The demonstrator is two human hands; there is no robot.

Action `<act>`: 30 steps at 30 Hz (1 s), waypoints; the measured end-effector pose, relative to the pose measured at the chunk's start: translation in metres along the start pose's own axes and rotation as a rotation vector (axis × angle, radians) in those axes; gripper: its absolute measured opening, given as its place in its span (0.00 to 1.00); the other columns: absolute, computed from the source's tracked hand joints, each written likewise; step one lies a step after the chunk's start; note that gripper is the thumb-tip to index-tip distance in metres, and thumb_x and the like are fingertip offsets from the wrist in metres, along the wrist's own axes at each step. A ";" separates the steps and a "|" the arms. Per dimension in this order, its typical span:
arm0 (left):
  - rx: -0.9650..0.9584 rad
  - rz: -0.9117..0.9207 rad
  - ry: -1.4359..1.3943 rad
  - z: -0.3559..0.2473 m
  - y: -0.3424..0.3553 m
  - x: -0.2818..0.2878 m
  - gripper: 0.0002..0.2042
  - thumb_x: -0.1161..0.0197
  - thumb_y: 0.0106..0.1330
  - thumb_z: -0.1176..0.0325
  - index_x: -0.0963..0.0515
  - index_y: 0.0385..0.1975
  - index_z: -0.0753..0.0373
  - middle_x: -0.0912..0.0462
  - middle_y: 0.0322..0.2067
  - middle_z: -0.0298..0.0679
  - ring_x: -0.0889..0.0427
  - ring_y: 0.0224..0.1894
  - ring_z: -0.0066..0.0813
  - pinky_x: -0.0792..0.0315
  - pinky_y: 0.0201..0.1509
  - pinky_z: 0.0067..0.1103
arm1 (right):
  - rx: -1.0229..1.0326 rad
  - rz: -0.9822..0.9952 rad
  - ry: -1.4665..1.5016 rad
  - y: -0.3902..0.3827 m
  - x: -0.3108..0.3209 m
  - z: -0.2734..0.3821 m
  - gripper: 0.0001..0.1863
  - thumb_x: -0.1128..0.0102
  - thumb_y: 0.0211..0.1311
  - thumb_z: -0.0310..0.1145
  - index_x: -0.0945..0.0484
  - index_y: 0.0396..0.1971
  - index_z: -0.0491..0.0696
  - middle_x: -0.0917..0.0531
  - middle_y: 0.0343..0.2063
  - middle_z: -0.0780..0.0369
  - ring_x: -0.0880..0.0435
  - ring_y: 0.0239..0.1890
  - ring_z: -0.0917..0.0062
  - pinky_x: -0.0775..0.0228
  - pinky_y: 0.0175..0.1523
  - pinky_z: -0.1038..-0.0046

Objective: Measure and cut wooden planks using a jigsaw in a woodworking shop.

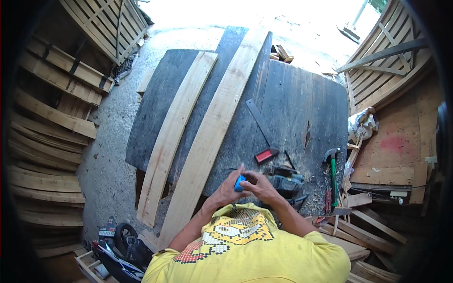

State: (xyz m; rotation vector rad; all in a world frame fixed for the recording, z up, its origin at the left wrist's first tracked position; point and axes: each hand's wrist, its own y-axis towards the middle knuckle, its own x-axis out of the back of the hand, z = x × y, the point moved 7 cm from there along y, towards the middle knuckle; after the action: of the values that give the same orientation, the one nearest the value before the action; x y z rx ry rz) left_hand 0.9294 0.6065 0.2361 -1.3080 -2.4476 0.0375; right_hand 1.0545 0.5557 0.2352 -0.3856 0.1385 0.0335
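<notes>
My left hand (228,187) and my right hand (257,187) are together at the near edge of the dark work table (302,118), both closed round a small blue object (239,184). Two pale boards (178,120) (230,104) lie lengthwise to the left. Beyond my hands lies a square (258,123) with a red handle. A dark power tool (283,181) sits just right of my hands among shavings. Further right lie a hammer (333,177) with a green handle and a red-handled tool (327,202).
Stacked planks (47,184) line the left side. Slatted wooden frames (108,23) (387,66) stand at both upper corners. A motorbike (120,247) is at the lower left. Loose offcuts (368,231) and a plywood sheet (391,146) are at the right.
</notes>
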 end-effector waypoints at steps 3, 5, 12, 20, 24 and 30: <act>0.036 0.048 -0.098 0.006 -0.009 -0.008 0.51 0.22 0.59 0.64 0.50 0.79 0.65 0.28 0.65 0.57 0.25 0.67 0.48 0.32 0.70 0.34 | -0.069 0.101 -0.120 0.011 0.004 0.001 0.24 0.31 0.70 0.43 0.22 0.53 0.38 0.16 0.43 0.61 0.19 0.47 0.79 0.23 0.51 0.73; 0.007 -0.024 0.002 0.005 -0.018 -0.007 0.48 0.24 0.60 0.66 0.48 0.79 0.62 0.25 0.62 0.55 0.21 0.62 0.44 0.29 0.67 0.32 | 0.057 0.221 -0.581 0.024 0.005 0.015 0.20 0.29 0.67 0.44 0.20 0.42 0.41 0.18 0.31 0.63 0.21 0.32 0.83 0.27 0.36 0.76; 0.617 -0.261 -0.374 0.088 -0.125 0.014 0.20 0.36 0.71 0.56 0.20 0.55 0.63 0.16 0.42 0.39 0.20 0.45 0.28 0.26 0.53 0.26 | -0.065 -0.073 0.044 0.121 0.168 0.098 0.12 0.35 0.70 0.40 0.19 0.37 0.46 0.23 0.20 0.68 0.28 0.16 0.85 0.37 0.18 0.81; 0.836 -0.166 -0.354 0.126 -0.189 0.029 0.12 0.37 0.72 0.60 0.13 0.39 0.61 0.17 0.29 0.34 0.20 0.32 0.21 0.26 0.37 0.20 | 0.409 -0.506 0.713 0.215 0.291 0.171 0.20 0.43 0.77 0.44 0.26 0.50 0.40 0.19 0.33 0.58 0.15 0.31 0.74 0.20 0.29 0.75; 0.740 -0.466 -0.322 0.114 -0.038 0.060 0.16 0.39 0.71 0.56 0.13 0.36 0.63 0.18 0.22 0.35 0.20 0.23 0.23 0.25 0.22 0.25 | 0.119 -0.318 0.315 0.201 0.192 0.083 0.22 0.45 0.77 0.43 0.29 0.57 0.40 0.18 0.40 0.56 0.13 0.35 0.71 0.15 0.34 0.71; 0.578 -0.549 -0.228 0.072 0.224 0.143 0.18 0.45 0.72 0.56 0.16 0.33 0.64 0.19 0.21 0.41 0.17 0.19 0.30 0.24 0.17 0.29 | 0.212 -0.400 -0.403 0.137 0.119 0.007 0.24 0.33 0.69 0.36 0.27 0.59 0.41 0.17 0.43 0.53 0.14 0.40 0.65 0.20 0.44 0.65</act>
State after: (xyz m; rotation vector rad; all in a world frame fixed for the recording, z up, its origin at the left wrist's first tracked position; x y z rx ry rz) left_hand 1.0132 0.8604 0.1696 -0.3916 -2.6040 0.7199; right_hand 1.1647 0.6860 0.1738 -0.1831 -0.3323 -0.2949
